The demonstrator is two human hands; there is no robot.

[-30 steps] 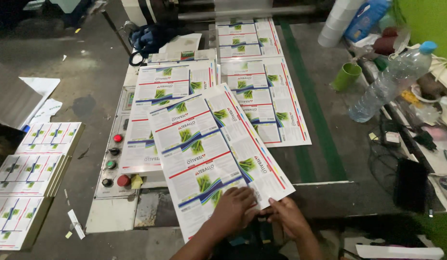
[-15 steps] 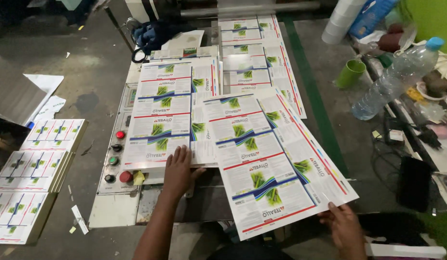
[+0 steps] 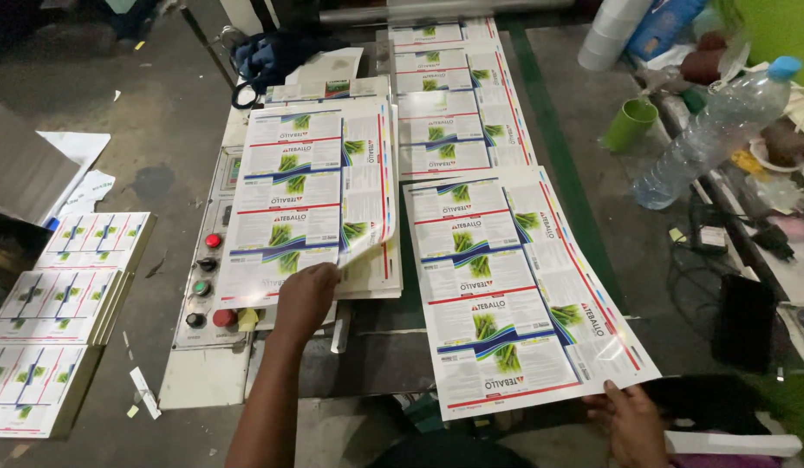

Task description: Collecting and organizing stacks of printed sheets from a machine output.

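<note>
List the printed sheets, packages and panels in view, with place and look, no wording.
Sheet under left hand: label sheet, white, green, blue, atop a stack.
Sheet at right hand: large label sheet, tilted, red edge.
Far sheets: same print.
Left floor stacks: smaller printed sheets.
Control panel: grey, red, green, black buttons.
Bottle: clear, blue cap.
</note>
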